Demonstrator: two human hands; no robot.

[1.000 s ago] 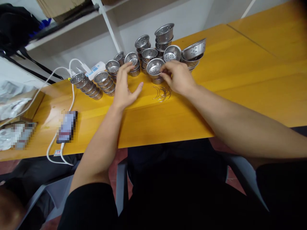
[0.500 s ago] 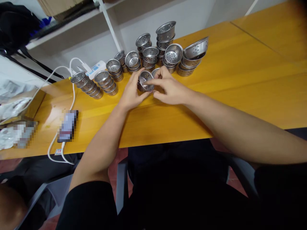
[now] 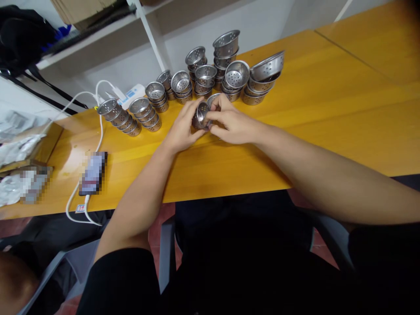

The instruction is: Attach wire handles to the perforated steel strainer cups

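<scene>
My left hand (image 3: 182, 127) is wrapped round the side of a small perforated metal cup (image 3: 201, 114), thumb below and fingers above. The cup is tilted with its mouth partly towards me, and a curved edge shows inside it. My right hand (image 3: 229, 120) is closed at the cup's right rim, index finger and thumb pinching there; the exact contact is hidden. Just behind my right fingers stands another perforated cup (image 3: 213, 99), partly covered by them.
Stacks of perforated metal cups line the table's back, including a leaning stack (image 3: 114, 111) at left and a wide tilted bowl (image 3: 267, 66) at right. A phone (image 3: 93, 173) with a white cable lies left, near a power strip (image 3: 135, 92). Another person sits at lower left.
The cup in my hands has tilted and shifted slightly right. My right index finger, earlier stretched across the cup's mouth, is now bent at its rim.
</scene>
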